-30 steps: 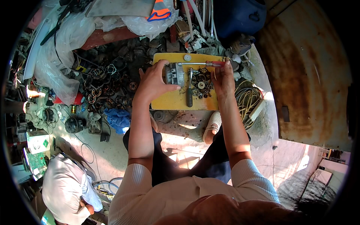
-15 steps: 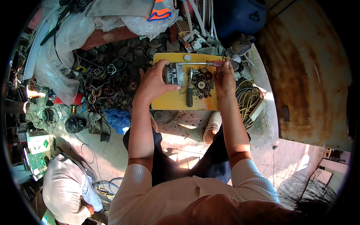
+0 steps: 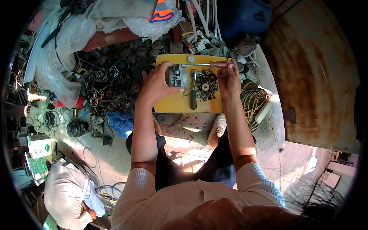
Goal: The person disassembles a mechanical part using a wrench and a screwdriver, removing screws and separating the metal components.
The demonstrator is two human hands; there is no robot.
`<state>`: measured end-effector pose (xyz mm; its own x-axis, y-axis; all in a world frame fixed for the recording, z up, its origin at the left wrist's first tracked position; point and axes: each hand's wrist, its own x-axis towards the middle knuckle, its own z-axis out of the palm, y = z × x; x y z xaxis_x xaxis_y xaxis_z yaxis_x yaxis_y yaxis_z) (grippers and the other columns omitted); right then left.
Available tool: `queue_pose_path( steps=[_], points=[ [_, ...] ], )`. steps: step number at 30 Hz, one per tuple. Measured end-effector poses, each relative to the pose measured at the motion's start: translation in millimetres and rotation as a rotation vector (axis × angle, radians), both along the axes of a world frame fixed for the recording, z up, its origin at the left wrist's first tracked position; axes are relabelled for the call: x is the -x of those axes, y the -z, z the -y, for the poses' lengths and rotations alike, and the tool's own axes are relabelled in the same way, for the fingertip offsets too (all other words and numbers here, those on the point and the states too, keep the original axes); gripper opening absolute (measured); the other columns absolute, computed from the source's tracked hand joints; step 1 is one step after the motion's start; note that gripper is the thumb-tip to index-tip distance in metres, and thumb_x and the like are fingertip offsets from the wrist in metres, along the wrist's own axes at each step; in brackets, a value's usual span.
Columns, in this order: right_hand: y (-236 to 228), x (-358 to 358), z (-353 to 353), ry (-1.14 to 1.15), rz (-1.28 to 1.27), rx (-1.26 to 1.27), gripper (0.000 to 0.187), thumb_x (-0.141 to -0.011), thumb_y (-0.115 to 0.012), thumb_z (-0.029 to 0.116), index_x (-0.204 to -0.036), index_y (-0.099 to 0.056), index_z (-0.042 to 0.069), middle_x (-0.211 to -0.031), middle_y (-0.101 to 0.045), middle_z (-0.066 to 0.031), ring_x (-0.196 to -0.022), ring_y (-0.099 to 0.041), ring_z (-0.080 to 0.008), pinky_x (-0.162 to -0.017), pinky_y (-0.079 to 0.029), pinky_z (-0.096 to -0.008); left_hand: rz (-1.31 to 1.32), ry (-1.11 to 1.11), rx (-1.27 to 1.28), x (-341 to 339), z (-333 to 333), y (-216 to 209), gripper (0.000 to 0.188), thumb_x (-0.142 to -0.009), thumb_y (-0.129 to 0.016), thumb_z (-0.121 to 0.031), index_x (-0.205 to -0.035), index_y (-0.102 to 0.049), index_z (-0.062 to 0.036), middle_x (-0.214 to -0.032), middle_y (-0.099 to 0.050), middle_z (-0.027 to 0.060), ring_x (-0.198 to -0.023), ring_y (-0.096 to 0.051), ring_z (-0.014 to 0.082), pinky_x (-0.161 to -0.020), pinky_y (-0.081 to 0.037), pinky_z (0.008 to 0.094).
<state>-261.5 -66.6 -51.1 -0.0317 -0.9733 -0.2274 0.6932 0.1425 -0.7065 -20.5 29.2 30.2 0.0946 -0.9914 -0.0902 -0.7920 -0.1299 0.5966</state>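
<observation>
While a component (image 3: 179,76) is clasped upper-centre by the left hand (image 3: 155,82), a screwdriver (image 3: 215,64) is gripped by the right hand (image 3: 229,81).

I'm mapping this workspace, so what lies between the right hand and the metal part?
In the head view, the screwdriver spans from right hand to metal part; the ratchet and small parts also lie between, on the yellow board.
</observation>
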Motion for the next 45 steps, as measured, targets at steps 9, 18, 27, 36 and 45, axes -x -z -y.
queue_pose_path(
  steps=[9,18,27,36,45],
  points=[
    [-16.4,-5.6,-5.4,0.008,-0.054,-0.152,0.038,-0.101,-0.051,0.022,-0.139,-0.044,0.022,-0.118,-0.059,0.0030,-0.107,-0.058,-0.0116,-0.092,-0.041,-0.0309,-0.013,-0.002,0.011,-2.3,-1.0,2.5,0.093,-0.059,-0.088,-0.038,-0.136,-0.042,-0.0112,-0.138,-0.052,0.0130,-0.131,-0.045,0.0326,-0.113,-0.016,0.0579],
    [-11.4,-3.2,-1.9,-0.040,-0.001,-0.023,0.036,-0.100,-0.054,0.025,-0.135,-0.047,0.020,-0.111,-0.060,0.0040,-0.101,-0.058,-0.0090,-0.087,-0.043,-0.0301,-0.036,-0.003,0.013,-1.9,-0.4,3.0,0.090,-0.060,-0.087,-0.036,-0.134,-0.043,-0.0123,-0.138,-0.052,0.0121,-0.132,-0.044,0.0327,-0.113,-0.012,0.0616],
    [-8.3,-1.1,-2.6,-0.006,-0.086,-0.015,0.040,-0.101,-0.053,0.026,-0.139,-0.045,0.018,-0.117,-0.060,0.0018,-0.108,-0.057,-0.0101,-0.092,-0.039,-0.0320,-0.016,0.005,-0.006,-1.0,-0.4,-0.2,0.092,-0.059,-0.087,-0.039,-0.135,-0.042,-0.0131,-0.138,-0.051,0.0123,-0.131,-0.045,0.0328,-0.113,-0.015,0.0588],
    [-10.4,-2.4,-0.7,0.009,-0.064,-0.138,0.038,-0.100,-0.054,0.023,-0.137,-0.046,0.018,-0.113,-0.062,-0.0008,-0.105,-0.059,-0.0099,-0.086,-0.043,-0.0301,-0.020,-0.001,0.003,-2.1,-1.1,1.1,0.091,-0.059,-0.087,-0.038,-0.135,-0.042,-0.0132,-0.137,-0.052,0.0126,-0.131,-0.046,0.0332,-0.113,-0.015,0.0588],
    [-11.4,-2.9,-0.6,-0.026,-0.001,-0.017,0.037,-0.100,-0.053,0.025,-0.136,-0.047,0.019,-0.109,-0.059,0.0028,-0.097,-0.057,-0.0085,-0.085,-0.042,-0.0286,-0.038,-0.004,-0.002,-1.5,-1.1,2.0,0.090,-0.060,-0.086,-0.035,-0.135,-0.042,-0.0120,-0.137,-0.052,0.0129,-0.132,-0.043,0.0332,-0.113,-0.010,0.0629]
  ],
)
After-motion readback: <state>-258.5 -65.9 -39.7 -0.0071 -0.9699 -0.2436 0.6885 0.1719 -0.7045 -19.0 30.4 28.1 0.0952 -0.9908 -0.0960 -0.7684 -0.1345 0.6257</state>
